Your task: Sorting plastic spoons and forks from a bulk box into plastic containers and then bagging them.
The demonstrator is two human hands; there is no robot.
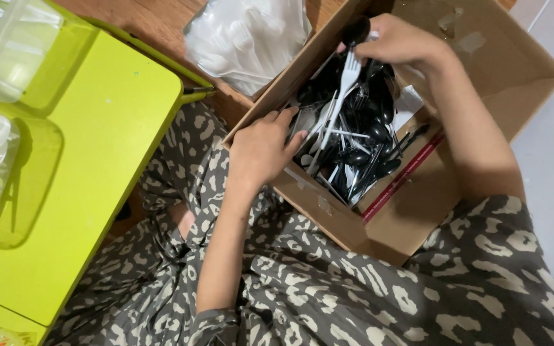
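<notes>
The cardboard box [418, 211], tilted on the lap, could be tipped if the edge is released, and the loose black cutlery [367, 138] would be spilled. Its near wall is gripped by the left hand [261, 150], fingers curled over the rim. A white fork [347, 80] and a black spoon [356, 30] are pinched by the right hand [400, 43] above the box. The fork could slip from this loose pinch. Its long axis runs steeply, tines up toward the hand.
</notes>
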